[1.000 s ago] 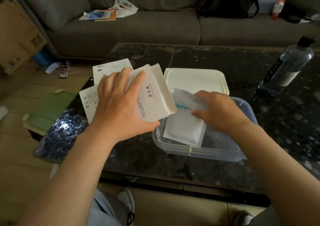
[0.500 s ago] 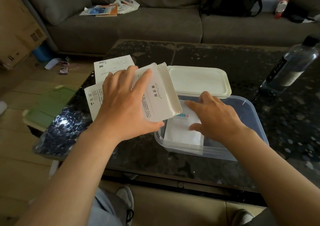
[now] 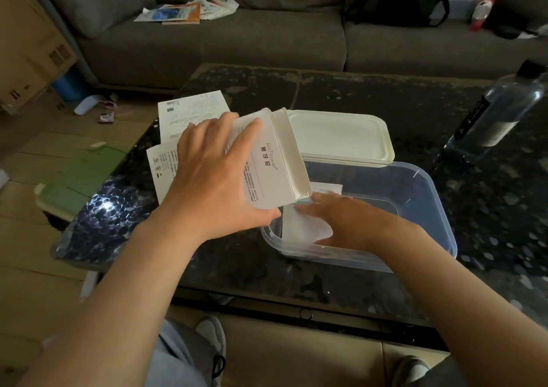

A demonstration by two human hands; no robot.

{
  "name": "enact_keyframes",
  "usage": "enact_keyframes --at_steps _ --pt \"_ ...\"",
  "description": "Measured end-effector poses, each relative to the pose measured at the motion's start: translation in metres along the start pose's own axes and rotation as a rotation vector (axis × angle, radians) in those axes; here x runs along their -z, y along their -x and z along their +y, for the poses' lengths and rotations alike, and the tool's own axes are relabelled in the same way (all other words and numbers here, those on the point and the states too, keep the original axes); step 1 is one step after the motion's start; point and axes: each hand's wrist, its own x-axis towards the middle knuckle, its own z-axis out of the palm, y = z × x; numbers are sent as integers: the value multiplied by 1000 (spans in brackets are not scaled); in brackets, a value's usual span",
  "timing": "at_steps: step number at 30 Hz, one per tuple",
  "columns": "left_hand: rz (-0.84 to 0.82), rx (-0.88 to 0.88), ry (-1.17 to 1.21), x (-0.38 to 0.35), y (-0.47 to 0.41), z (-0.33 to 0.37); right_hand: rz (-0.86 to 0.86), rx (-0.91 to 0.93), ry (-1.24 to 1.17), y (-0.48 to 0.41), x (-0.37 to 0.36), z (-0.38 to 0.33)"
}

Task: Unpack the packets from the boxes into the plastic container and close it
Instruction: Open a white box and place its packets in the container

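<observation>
Mid-unpacking here. The left hand (image 3: 213, 179) has the white box (image 3: 272, 161) gripped from above, fingers spread over its printed face and thumb tucked under the near edge. It's tilted and hanging just over the left rim of the clear plastic container (image 3: 441, 217). The end flap at the far corner looks open, but I can't tell if anything is left inside.

The right hand (image 3: 344, 223) is down in the container with its fingers out pretty much straight and flat on a white packet (image 3: 299, 226). It's pressing on the packet rather than gripping it. The packet lies on the container floor at the left end, and there's a second pale edge peeking out behind it, maybe another packet.

The cream lid (image 3: 338, 137) sits on the dark table (image 3: 385, 95) right behind the container, touching its far rim, so closing hasn't happened yet. Two white printed cartons (image 3: 192, 110) lie on the table to the left, partly behind the left hand. They could be flattened empties or unopened ones — hard to say.

My read is that we're at the "settle the packet flat" step. The next move calls for lifting the right hand out, checking the held box for more packets, and setting it aside if it's empty. Then come the other cartons, and the lid goes on last.
</observation>
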Motion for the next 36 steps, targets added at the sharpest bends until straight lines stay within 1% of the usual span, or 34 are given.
enact_keyframes --at_steps 7,20,26,31,36 --pt "-18 -15 -4 -2 -1 3 49 30 71 -6 -9 2" --pt "-61 -40 -20 -9 -3 13 12 -11 161 -1 -8 -3" --pt "-46 -61 -23 -10 -5 17 5 -9 189 0 -8 -4" --pt "-25 -86 -16 -10 -5 20 -8 -15 146 6 -7 0" --pt "-50 -104 -3 -13 -7 24 -32 -12 131 11 -8 5"
